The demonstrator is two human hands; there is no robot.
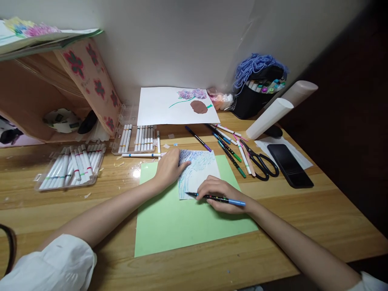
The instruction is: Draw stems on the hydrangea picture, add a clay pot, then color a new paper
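Note:
A small white paper (201,167) with blue and teal strokes lies on a green sheet (182,226). My right hand (222,194) is closed around a black marker with a blue end (236,202), its tip touching the small paper near the lower left corner. My left hand (169,167) rests at the paper's upper left edge, thumb apart from the fingers and lying on the paper, with nothing held. Some of its fingertips are hard to see.
Loose markers (232,157), black scissors (263,163) and a phone (289,165) lie to the right. Marker trays (72,167) are at the left. Behind stand a flower drawing (160,105), a black pen holder (253,99) and a white tube (268,119).

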